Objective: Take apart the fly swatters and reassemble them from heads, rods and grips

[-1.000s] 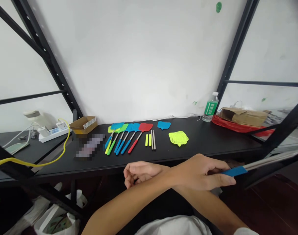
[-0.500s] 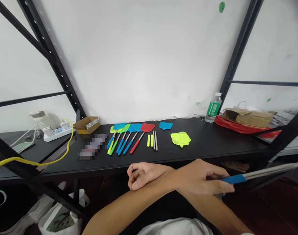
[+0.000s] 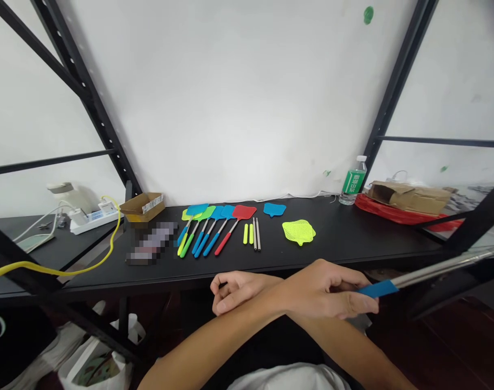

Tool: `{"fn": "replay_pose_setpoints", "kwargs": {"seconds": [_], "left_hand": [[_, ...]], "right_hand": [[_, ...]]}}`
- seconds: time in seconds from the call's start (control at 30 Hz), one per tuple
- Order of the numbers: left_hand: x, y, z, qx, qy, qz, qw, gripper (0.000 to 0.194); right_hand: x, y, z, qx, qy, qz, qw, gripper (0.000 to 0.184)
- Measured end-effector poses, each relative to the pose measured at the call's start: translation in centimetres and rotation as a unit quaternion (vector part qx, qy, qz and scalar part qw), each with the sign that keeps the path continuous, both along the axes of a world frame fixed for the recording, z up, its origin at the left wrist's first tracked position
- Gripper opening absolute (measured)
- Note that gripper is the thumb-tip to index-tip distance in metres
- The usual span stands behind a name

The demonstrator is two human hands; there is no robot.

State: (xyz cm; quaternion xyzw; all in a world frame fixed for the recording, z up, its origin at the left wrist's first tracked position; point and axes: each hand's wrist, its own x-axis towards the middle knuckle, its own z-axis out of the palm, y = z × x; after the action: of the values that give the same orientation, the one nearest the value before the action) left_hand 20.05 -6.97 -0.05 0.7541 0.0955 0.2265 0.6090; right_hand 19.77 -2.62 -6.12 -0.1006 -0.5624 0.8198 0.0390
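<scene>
My forearms are crossed, the left over the right. On the right side, my left hand [image 3: 326, 292] pinches a blue fly swatter grip [image 3: 381, 288] between thumb and fingers. Silver rods [image 3: 429, 272] run from that grip past the right edge, so their far end is hidden. My right hand [image 3: 236, 292], on the left side, is loosely curled with nothing visible in it. Beyond the hands lie several assembled fly swatters [image 3: 212, 230], two yellow grips [image 3: 248, 234], two silver rods [image 3: 257, 234], loose yellow swatter heads [image 3: 299, 232] and a blue swatter head [image 3: 274, 209].
The black shelf top [image 3: 336, 244] meets a white wall. An open cardboard box [image 3: 143, 207] and a yellow cable [image 3: 109, 246] are at left, near a power strip [image 3: 95, 221]. A water bottle [image 3: 353, 181] and a torn carton [image 3: 409, 196] stand at right.
The view first shifts slightly left, then nearly settles. My left hand has moved a little left with the blue grip and rods. My right hand stays loosely curled.
</scene>
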Motion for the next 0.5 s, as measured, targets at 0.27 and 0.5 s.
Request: {"fn": "replay_pose_setpoints", "kwargs": {"seconds": [0.27, 0.5], "left_hand": [[-1.6, 0.5, 1.7, 0.008, -0.011, 0.059, 0.998, 0.039], [-0.8, 0.6, 1.1, -0.029, -0.051, 0.032, 0.998, 0.04]], "right_hand": [[0.4, 1.4, 0.6, -0.002, 0.006, -0.04, 0.999, 0.047], [0.0, 1.0, -0.3, -0.008, 0.019, -0.01, 1.0, 0.05]]}}
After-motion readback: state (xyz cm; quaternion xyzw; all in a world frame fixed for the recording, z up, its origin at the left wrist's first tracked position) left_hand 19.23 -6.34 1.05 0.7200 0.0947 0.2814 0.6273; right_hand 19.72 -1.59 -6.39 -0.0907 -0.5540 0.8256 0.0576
